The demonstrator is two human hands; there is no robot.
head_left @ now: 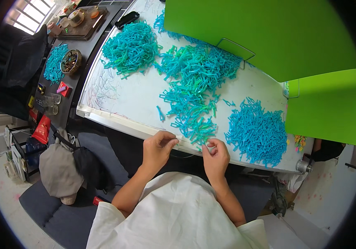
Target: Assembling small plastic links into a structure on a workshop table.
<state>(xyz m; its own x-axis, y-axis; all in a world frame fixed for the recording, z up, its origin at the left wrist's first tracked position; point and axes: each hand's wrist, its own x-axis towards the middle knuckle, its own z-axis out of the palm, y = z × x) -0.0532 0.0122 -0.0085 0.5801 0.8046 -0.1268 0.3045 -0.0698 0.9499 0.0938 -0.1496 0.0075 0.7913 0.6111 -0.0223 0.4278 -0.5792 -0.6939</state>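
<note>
My left hand (157, 150) is over the table's front edge, thumb and forefinger brought together. What lies between those fingertips is too small to make out. To its right, my right hand (216, 158) pinches at the near end of a mixed pile (198, 129) of small, thin, forked plastic pieces, blue-teal and green. Its fingertips hide what they grip. The mixed pile spreads back across the white table (134, 101). A bluer heap (256, 135) of similar pieces lies to the right, and a teal-green heap (130, 46) at the far left.
Large green panels (265, 33) with wire handles overhang the table's far and right sides. A black case (127, 19) lies at the back left. A dark side table (68, 95) holds more blue pieces, a bowl (71, 61) and glasses. A grey sofa (55, 213) is below.
</note>
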